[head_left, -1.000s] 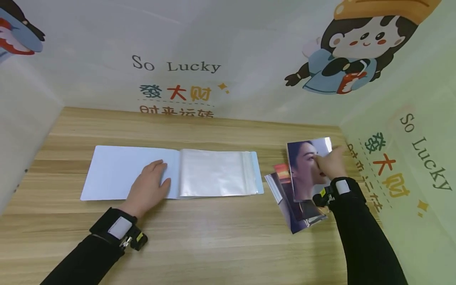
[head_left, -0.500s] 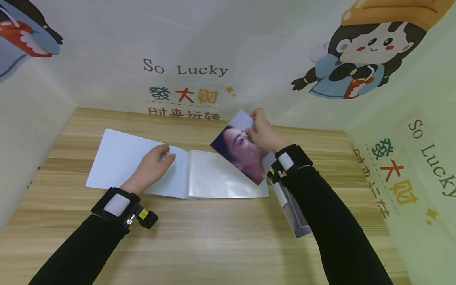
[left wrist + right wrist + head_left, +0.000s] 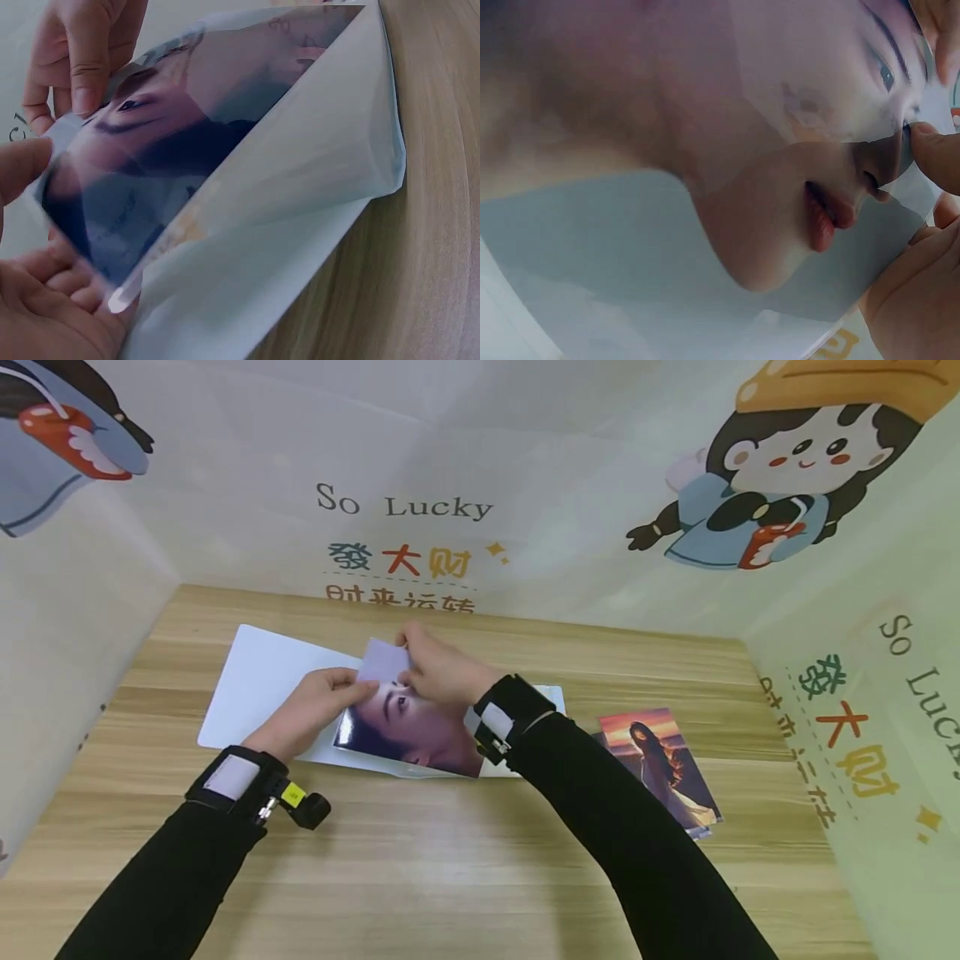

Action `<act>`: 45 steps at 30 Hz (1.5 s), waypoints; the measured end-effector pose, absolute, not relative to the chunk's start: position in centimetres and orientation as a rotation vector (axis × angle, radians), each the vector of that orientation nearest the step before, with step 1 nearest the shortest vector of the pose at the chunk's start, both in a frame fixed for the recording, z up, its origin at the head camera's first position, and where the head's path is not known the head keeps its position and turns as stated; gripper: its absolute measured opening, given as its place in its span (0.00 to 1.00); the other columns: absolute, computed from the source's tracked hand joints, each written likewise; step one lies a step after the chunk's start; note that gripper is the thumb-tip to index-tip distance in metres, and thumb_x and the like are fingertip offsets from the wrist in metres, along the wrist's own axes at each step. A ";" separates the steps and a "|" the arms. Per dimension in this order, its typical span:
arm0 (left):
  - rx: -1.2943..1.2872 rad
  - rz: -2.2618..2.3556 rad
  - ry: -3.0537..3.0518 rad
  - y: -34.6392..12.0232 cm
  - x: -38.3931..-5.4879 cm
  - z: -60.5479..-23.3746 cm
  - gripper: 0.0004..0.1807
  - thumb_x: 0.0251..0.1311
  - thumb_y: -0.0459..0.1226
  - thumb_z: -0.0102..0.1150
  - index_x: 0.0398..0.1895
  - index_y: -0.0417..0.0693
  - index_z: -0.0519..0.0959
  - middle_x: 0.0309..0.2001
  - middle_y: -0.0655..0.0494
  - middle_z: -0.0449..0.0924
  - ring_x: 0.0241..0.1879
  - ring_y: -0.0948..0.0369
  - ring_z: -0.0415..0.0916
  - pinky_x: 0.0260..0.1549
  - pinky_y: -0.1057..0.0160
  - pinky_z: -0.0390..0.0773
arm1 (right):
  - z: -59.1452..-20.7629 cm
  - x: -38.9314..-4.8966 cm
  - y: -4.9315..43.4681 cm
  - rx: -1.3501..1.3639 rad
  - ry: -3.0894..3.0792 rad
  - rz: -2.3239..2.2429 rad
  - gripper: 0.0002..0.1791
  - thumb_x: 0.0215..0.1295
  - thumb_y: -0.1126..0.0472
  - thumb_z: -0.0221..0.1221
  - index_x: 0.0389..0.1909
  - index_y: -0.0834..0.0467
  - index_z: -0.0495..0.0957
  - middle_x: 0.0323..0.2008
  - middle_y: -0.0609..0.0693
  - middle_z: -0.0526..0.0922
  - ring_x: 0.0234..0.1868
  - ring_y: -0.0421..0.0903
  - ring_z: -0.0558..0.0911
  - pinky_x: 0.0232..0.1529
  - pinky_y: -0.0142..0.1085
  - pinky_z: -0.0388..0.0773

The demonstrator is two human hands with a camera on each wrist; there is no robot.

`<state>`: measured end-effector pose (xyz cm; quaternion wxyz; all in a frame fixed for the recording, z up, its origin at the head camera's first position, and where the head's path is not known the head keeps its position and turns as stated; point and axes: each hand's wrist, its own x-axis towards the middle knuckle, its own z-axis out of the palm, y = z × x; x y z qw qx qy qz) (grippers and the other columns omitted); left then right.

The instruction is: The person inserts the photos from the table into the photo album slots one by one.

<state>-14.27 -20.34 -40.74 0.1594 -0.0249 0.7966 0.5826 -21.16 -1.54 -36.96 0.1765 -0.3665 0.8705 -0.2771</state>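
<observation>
A glossy portrait photo is held between both hands, tilted over the open photo album. My left hand pinches its left part, thumb on top and fingers underneath. With thumb and fingers my right hand grips the far edge. In the left wrist view, the photo lies close over a clear album sleeve, one corner near the left fingers. The right wrist view is mostly filled by the photo. Most of the album's right side is hidden beneath photo and right arm.
A stack of photos, a sunset picture on top, lies on the wooden table right of the album, partly behind the right sleeve. Printed white sheets rise at the back and both sides.
My right hand has lifted the portrait photo from the stack and carried it left over the album. My left hand has moved from the album cover to grip it too.
</observation>
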 end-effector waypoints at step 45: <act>-0.525 1.533 2.220 -29.5 -13.4 -43.0 0.19 0.63 0.41 0.46 0.39 0.28 0.69 0.47 0.39 0.61 0.36 0.63 0.64 0.30 0.71 0.70 | -48.2 -17.6 12.4 -1.128 2.684 -0.201 0.49 0.62 0.35 0.44 0.69 0.67 0.41 0.70 0.60 0.38 0.70 0.52 0.37 0.67 0.40 0.34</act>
